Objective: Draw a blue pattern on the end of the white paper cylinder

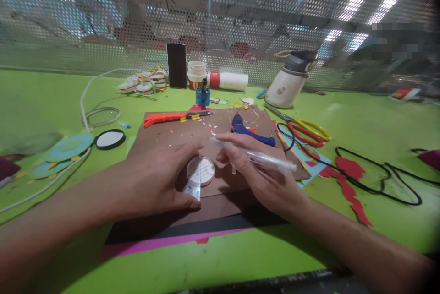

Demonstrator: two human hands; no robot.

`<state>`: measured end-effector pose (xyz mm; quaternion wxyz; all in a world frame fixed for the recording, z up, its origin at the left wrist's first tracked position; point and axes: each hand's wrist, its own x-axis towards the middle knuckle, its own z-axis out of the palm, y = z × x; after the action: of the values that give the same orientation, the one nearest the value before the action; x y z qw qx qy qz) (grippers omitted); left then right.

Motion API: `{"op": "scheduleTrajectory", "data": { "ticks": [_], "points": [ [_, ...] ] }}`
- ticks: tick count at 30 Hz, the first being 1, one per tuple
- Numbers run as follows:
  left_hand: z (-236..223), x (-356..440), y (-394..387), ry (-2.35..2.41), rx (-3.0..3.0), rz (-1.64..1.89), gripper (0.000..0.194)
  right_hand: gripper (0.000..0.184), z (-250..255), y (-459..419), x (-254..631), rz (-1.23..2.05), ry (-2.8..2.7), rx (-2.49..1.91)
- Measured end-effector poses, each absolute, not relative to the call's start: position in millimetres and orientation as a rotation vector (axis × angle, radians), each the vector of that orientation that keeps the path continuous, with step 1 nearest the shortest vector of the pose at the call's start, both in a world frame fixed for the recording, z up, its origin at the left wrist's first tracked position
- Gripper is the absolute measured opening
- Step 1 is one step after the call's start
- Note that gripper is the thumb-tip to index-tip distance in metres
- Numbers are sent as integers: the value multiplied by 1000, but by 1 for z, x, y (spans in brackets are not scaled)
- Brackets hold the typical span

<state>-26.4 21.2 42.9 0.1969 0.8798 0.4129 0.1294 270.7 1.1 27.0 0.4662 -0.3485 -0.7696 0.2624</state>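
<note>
My left hand (154,177) curls around a clear plastic ruler (193,187), gripping it between thumb and fingers. The ruler lies across a small white disc (206,170), whose top shows several thin drawn lines. In my right hand (254,166) is a pen with a clear barrel (271,160), its tip end pointing left above the brown board. Under both hands lies brown cardboard (220,191). A blue glue gun (250,131) rests just beyond my right hand. An orange utility knife (168,118) lies further off on the cardboard.
Scissors (305,131) and a black cord (388,184) lie to the right among red paper scraps (350,170). At the back stand a bottle (285,85), a phone (177,66), paper cups (230,81) and a blue ink pot (202,96). Left are blue-green rings (68,147) and a white cable (82,101).
</note>
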Motion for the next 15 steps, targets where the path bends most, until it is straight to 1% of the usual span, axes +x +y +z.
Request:
{"op": "scheduleTrajectory", "data": {
  "ticks": [2,4,6,10,12,15],
  "points": [
    [40,-28,21,1174,2465,353,101,31,29,-1,266,772,-1807,-848],
    [36,-30,21,1186,2464,331,97,37,30,-2,262,831,-1723,-851],
    [33,-30,21,1207,2467,312,96,35,31,-2,259,848,-1641,-893],
    [35,-25,18,1301,2423,290,98,21,35,-4,259,831,-1584,-980],
    [37,-22,17,1325,2416,263,100,21,36,-6,259,806,-1614,-1003],
    [34,-23,17,1312,2472,275,102,26,36,-9,258,761,-1678,-1018]
  ]
}}
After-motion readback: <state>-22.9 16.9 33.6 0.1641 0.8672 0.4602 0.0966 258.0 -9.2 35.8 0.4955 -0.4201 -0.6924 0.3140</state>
